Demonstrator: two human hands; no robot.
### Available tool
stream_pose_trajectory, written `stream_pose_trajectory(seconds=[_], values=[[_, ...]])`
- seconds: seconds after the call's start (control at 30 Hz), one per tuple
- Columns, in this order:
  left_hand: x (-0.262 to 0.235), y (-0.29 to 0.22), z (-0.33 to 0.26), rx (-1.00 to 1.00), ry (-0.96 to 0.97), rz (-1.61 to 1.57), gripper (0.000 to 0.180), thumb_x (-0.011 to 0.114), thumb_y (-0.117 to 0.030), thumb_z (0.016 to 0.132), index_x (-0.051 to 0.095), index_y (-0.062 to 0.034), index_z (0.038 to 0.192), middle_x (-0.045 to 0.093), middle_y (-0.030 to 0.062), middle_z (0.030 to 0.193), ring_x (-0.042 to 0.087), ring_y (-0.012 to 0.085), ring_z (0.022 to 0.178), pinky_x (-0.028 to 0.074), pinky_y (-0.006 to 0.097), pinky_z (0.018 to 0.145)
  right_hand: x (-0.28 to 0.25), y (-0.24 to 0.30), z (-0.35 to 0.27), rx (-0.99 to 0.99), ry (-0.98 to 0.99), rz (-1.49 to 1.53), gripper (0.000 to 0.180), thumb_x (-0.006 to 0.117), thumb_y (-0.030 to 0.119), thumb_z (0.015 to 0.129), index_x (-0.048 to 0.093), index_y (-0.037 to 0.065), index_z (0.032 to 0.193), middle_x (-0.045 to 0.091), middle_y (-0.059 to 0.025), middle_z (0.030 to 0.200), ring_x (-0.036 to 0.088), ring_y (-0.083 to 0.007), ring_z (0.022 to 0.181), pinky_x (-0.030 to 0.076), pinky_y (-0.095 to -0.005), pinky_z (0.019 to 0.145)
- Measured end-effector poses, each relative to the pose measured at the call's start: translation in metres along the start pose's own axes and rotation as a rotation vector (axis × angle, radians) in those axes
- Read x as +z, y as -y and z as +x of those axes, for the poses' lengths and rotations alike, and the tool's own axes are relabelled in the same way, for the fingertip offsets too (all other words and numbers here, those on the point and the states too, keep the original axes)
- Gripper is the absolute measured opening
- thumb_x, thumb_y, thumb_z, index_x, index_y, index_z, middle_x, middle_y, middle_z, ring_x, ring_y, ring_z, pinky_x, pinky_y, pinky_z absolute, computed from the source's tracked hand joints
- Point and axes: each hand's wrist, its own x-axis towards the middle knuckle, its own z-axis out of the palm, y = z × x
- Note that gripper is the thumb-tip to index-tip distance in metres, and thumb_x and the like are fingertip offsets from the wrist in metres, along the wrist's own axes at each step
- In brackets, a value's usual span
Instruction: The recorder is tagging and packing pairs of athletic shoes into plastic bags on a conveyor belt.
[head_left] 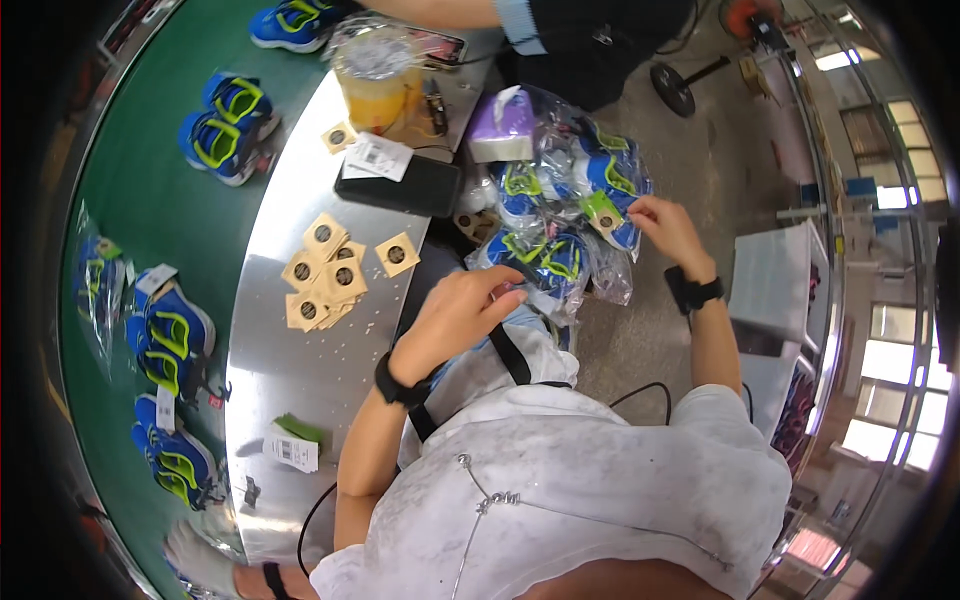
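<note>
Before my body lies a heap of blue shoes with lime-green linings (560, 262) in clear plastic bags (612, 275). My left hand (462, 308) is at the near left of this heap, thumb and fingers drawn together; what they pinch, if anything, I cannot make out. At the heap's right side my right hand (668, 228) has its fingertips pinched at the edge of a bagged shoe (605, 172). A green tag with a tan square (604, 216) sits on that shoe, just left of those fingertips. Whether they grip the plastic is unclear.
Tan square cards (328, 272) lie on the metal table (285, 380), near a black case (400, 186) and a yellow-filled container (380, 90). Shoe pairs (228, 130) line a green belt (130, 180). A person's arm (440, 12) and another's gloved hand (200, 560) show.
</note>
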Motion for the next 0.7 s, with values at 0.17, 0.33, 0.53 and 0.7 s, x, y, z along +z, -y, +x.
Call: stream_pose_trajectory(seconds=[0.17,0.33,0.53,0.7], values=[[0.077,0.039,0.094,0.108,-0.033,0.157,0.021,0.063,-0.016,0.084,0.063,-0.0013,0.099,0.063,0.0158,0.086,0.062,0.0286,0.073,0.048,0.036,0.063,0.035,-0.098,0.018,0.030,-0.469,0.120,0.035,0.068,0.028,0.081,0.060,0.001,0.101,0.060,-0.0167,0.098,0.058,-0.0325,0.092,0.046,-0.0398,0.080],[0.104,0.025,0.183,0.154,-0.473,0.397,0.028,0.067,-0.021,0.083,0.052,0.0012,0.092,0.055,0.0138,0.086,0.059,0.0270,0.069,0.046,0.037,0.059,0.014,-0.078,0.089,-0.274,-0.432,-0.030,0.048,0.070,0.035,0.079,0.057,0.000,0.109,0.056,-0.0195,0.112,0.052,-0.0349,0.105,0.041,-0.0425,0.092],[0.094,0.059,0.230,-0.195,-0.626,0.041,0.026,0.060,-0.026,0.090,0.051,-0.0009,0.089,0.054,0.0058,0.079,0.054,0.0124,0.064,0.045,0.028,0.057,0.046,-0.041,0.124,-0.557,-0.485,-0.185,0.026,0.066,0.026,0.080,0.065,0.005,0.096,0.062,-0.0125,0.110,0.053,-0.0302,0.111,0.037,-0.0454,0.099],[0.075,0.065,0.236,-0.125,-0.656,-0.080,0.021,0.052,-0.021,0.094,0.057,-0.0010,0.096,0.058,0.0016,0.083,0.054,0.0080,0.067,0.044,0.023,0.057,0.004,-0.047,0.112,-0.140,-0.293,0.784,0.019,0.053,0.013,0.092,0.068,0.002,0.096,0.068,-0.0077,0.105,0.063,-0.0163,0.096,0.046,-0.0312,0.088]])
